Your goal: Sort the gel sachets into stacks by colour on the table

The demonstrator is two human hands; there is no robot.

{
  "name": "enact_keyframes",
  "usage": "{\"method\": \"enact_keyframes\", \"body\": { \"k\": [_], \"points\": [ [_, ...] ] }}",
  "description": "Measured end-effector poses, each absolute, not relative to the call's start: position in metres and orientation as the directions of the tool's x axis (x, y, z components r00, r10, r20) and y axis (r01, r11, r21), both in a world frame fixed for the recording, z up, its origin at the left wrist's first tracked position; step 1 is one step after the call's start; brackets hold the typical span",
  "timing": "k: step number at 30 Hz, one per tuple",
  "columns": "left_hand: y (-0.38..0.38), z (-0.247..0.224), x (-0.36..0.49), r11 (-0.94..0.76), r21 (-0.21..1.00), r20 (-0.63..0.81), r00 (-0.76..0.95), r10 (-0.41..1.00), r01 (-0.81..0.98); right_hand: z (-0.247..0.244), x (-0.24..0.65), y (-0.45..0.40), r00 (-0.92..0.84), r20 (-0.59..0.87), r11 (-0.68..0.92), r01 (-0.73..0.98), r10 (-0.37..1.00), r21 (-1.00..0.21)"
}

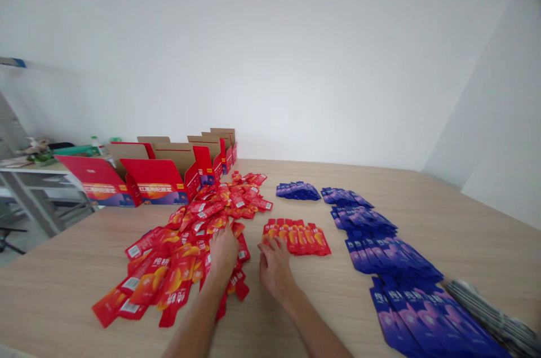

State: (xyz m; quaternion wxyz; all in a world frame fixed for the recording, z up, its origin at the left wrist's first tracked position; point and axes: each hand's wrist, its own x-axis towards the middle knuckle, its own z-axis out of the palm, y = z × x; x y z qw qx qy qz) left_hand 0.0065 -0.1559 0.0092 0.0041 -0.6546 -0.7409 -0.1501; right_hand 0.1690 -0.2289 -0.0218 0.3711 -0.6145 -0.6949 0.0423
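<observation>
My left hand [224, 248] reaches into a loose pile of red sachets [183, 268], its fingers curled down on one of them; the fingertips are partly hidden. My right hand [275, 265] is at the near left end of a neat row of overlapping red sachets [302, 237]. Its fingers are slightly spread, with the fingertips resting on or against the leftmost sachet. Orange fruit and white lettering are printed on the red sachets. Those in the pile lie at many angles, some with a white barcode label showing.
Open red cardboard boxes [158, 180] stand along the table's [304, 313] left back edge. Several fanned stacks of blue-purple sachets [389, 251] run down the right side, with another blue stack [298, 190] farther back. A striped grey bundle [492, 313] lies at the right. Behind is a white wall.
</observation>
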Motion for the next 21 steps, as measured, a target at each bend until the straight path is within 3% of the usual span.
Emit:
{"method": "enact_keyframes", "body": {
  "k": [4,7,12,14,17,21],
  "points": [
    [-0.165,0.015,0.006,0.071,0.394,0.306,-0.204,0.930,0.917,-0.030,0.173,-0.224,0.057,0.550,0.308,0.779,0.833,-0.547],
    [-0.173,0.016,0.014,0.025,0.620,0.325,-0.285,0.902,0.784,-0.025,0.178,-0.220,0.089,0.565,0.345,0.710,0.820,-0.613],
    [-0.184,0.008,0.049,-0.037,0.950,0.117,-0.243,0.963,0.311,-0.016,0.188,-0.217,0.197,0.309,0.187,0.468,0.930,-0.863],
    [-0.188,0.003,0.066,-0.005,0.999,0.011,-0.148,0.989,0.045,-0.015,0.195,-0.216,0.238,0.209,0.121,0.338,0.948,-0.933],
    [-0.193,-0.003,0.088,0.100,0.958,-0.098,0.017,0.995,-0.268,-0.014,0.207,-0.216,0.281,0.099,0.060,0.143,0.955,-0.988],
    [-0.195,0.001,0.100,0.159,0.942,-0.120,0.145,0.982,-0.295,-0.011,0.227,-0.223,0.230,0.059,0.043,0.077,0.971,-0.996]
  ]
}}
